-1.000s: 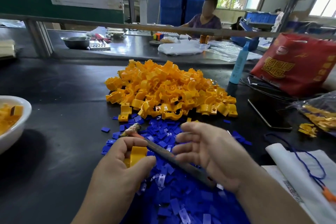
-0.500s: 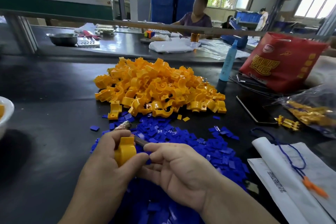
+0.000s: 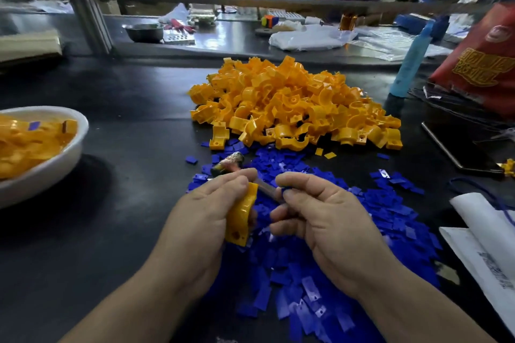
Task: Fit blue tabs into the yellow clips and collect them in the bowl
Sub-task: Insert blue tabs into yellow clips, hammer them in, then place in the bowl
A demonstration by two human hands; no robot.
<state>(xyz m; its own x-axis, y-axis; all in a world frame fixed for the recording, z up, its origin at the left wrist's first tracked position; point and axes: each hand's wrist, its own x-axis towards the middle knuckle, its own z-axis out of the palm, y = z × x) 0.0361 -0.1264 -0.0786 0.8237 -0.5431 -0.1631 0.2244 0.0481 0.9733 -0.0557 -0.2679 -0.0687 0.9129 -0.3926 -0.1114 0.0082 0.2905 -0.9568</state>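
Both our hands were close together above the spread of blue tabs (image 3: 320, 281) on the near side of the dark table (image 3: 125, 203). Our left hand (image 3: 206, 220) gripped one yellow clip (image 3: 241, 217), fingers curled round it. Our right hand (image 3: 328, 220), just right of it, pinched what looked like a blue tab (image 3: 284, 190), mostly hidden by the fingertips. Farther off lay the heap of yellow clips (image 3: 292, 108). At the left, the white bowl (image 3: 64, 161) held more clips, one showing a blue tab.
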